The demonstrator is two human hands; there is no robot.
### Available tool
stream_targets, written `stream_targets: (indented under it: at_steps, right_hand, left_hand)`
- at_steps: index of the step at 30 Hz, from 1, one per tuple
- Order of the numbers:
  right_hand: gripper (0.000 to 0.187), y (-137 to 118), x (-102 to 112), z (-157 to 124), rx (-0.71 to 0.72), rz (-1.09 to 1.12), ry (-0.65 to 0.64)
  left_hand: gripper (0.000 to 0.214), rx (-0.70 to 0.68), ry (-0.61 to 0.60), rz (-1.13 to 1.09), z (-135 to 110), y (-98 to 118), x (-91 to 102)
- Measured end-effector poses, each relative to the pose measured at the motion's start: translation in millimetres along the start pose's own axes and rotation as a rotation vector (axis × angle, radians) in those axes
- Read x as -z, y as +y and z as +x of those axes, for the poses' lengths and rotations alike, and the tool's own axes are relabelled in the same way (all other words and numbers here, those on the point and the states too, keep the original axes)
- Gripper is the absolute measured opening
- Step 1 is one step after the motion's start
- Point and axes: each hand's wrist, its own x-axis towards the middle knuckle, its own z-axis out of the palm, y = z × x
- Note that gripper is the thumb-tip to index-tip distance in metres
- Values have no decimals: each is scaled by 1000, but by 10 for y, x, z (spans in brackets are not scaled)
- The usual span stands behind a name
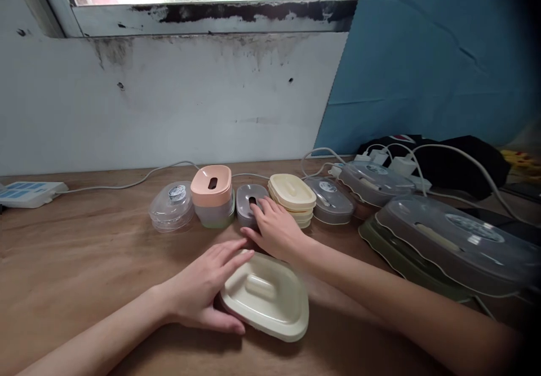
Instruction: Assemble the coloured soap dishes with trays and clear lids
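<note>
A cream lidded box [270, 297] with a raised grip on its lid lies at an angle near the front. My left hand [207, 286] is at its left end, fingers and thumb spread apart, fingertips at the lid's edge. Farther back, my right hand [276, 226] holds a small grey box [250, 191] with a slot in its top. Its fingers lie over the right side and its thumb is at the front. Left of that box is a peach slotted lid [210, 181] on stacked containers. A stack of cream lids [292, 190] stands to its right, partly behind my hand.
A clear round container [171, 207] sits at the row's left end, a grey clear-lidded one [332, 201] at its right. Larger clear-lidded boxes [460, 240] lie at the right. White cables [143, 181] and a power strip [34, 193] run along the wall.
</note>
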Motion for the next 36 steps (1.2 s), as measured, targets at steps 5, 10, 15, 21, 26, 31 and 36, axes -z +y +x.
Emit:
stream_targets:
  at_steps: [5,10,15,21,26,31,36]
  right_hand:
    - [56,422,-5,-501,273,295,-11]
    - [85,525,12,-891,537,678,-111]
    - [71,437,53,-927,420,528,127]
    - [61,639,371,-374,-156,245,520]
    - [71,717,333,22,-521,-88,181]
    - [56,660,233,-87,-408,-142,177]
    - [38,728,266,-202,-274,-100,180]
  left_hand:
    - [79,8,-18,-36,11,18,-1]
    - [77,21,133,-51,25,28,-57]
    - [67,64,265,-118,66,54,-92]
    - [66,131,411,-34,60,59,-104]
    - [58,59,313,17,53,46,-105]
    - [57,45,302,23,58,44,-99]
    - [57,45,289,28,63,51,-104]
